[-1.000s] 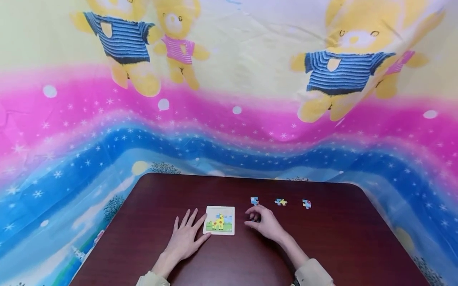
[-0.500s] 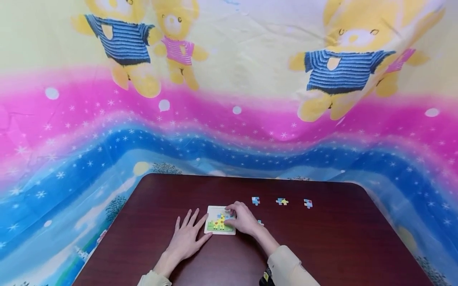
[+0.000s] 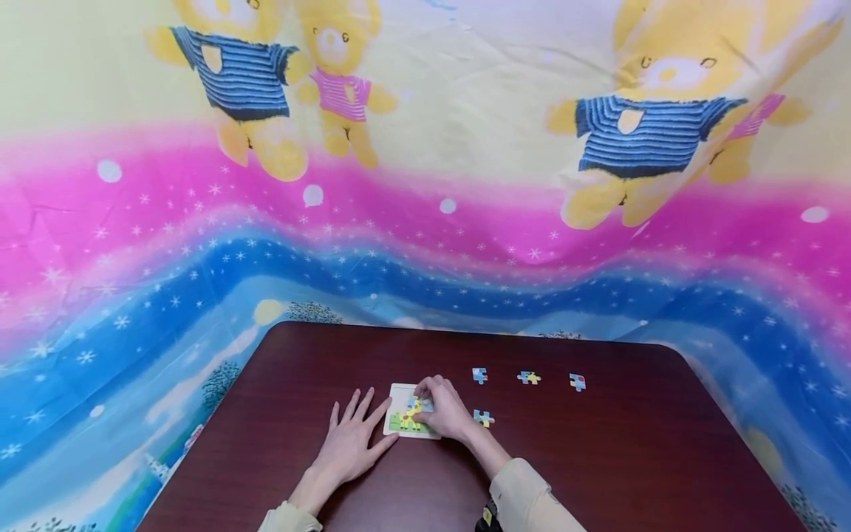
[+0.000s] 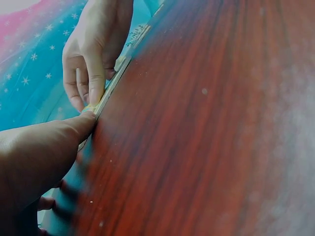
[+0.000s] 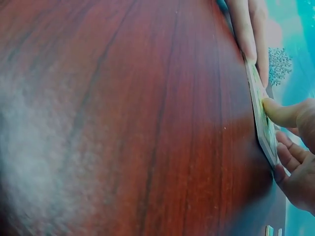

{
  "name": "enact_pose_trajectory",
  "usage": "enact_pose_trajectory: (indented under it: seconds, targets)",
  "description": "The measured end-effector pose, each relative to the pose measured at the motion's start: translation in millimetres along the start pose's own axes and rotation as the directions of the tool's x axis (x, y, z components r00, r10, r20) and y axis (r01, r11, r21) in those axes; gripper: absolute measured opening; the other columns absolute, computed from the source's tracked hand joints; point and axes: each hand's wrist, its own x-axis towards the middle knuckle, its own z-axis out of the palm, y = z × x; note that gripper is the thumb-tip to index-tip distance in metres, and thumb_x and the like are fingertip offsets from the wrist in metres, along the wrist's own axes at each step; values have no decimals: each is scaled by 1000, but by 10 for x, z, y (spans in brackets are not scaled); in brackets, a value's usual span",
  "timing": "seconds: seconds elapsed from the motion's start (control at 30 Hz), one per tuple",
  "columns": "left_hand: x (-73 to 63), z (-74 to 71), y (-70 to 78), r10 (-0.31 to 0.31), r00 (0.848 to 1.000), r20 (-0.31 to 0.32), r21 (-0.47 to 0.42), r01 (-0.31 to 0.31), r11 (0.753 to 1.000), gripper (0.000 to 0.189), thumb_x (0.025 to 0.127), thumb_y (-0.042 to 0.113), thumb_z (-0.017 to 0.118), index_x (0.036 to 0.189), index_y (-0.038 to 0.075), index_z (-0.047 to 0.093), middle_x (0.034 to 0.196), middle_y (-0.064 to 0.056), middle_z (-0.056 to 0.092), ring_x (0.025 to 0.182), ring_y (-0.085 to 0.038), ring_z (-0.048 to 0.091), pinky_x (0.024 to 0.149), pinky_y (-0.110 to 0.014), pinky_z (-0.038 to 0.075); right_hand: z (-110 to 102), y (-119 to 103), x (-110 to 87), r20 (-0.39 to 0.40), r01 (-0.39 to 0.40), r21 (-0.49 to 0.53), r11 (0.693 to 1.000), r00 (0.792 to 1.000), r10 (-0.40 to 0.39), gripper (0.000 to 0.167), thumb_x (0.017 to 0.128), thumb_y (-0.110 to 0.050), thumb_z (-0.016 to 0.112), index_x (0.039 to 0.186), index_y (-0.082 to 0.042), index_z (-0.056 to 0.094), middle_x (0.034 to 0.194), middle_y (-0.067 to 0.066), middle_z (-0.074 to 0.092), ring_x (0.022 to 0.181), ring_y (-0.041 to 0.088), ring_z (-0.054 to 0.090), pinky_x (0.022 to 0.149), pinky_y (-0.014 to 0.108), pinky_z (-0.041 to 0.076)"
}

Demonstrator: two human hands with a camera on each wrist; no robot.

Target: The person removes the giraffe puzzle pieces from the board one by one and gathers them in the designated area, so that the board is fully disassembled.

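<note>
Giraffe jigsaw [image 3: 402,423] lies on my dark wood-grain worktop [image 3: 618,451] before teddy-bear cloth [image 3: 479,140]. My left grip [image 3: 348,445] is spread, touching it; my right grip [image 3: 448,410] bends over it, whether pinching a piece I can't tell. The right-wrist view alone reveals my thumb [image 5: 281,112] pressing down. The loose piece [image 3: 484,419], mostly hidden half a second ago, shows now.

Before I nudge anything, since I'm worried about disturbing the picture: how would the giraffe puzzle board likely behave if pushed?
The giraffe puzzle board is probably stiff, as its edge looks straight in the left wrist view. Being thin and lying flat, it seems unlikely to roll or tip. The smooth, glossy table suggests it might slide fairly easily.
</note>
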Motion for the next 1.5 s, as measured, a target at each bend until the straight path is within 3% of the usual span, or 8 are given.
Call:
enact_pose_trajectory:
  seconds: [0.2,0.57,0.87,1.17,1.5]
  targets:
    - [-11,-24,21,2,1000,-3,-2,-2,1000,69,104,61,66,161,24,58,173,-19,47,163,-47,38,124,-81,28,14,-63,-15,9,-41,1,999,999,40,36,88,-12,92,118,-8,74,107,4,72,107,22,56,99,48,43]
    - [3,4,-3,18,1000,-16,-1,-18,1000,67,103,57,68,161,23,58,172,-21,47,163,-49,38,125,-81,27,24,-22,-37,-7,-35,-8,999,999,35,43,84,-23,97,119,-7,78,109,4,75,106,20,57,100,45,43]
    - [18,44,5,15,1000,4,-8,-15,1000,69,104,58,67,163,25,56,174,-20,44,165,-48,35,125,-81,25,92,313,-74,-110,71,107,992,992,-59,44,85,-35,96,116,-11,76,103,-2,71,95,8,54,80,27,50]
    - [9,69,4,-1,1000,6,-18,1,1000,70,104,60,66,163,25,56,175,-19,44,166,-47,34,127,-81,24,-360,114,-334,-86,-24,120,992,996,35,39,84,-17,96,116,-7,76,108,2,73,101,19,63,89,28,54]
    - [-2,44,-20,-4,1000,3,-12,4,1000,69,104,58,66,163,24,55,175,-20,44,166,-47,34,127,-80,24,-844,517,-699,-87,-121,133,984,987,133,38,86,-18,95,117,-8,76,109,4,72,103,18,64,85,29,56]
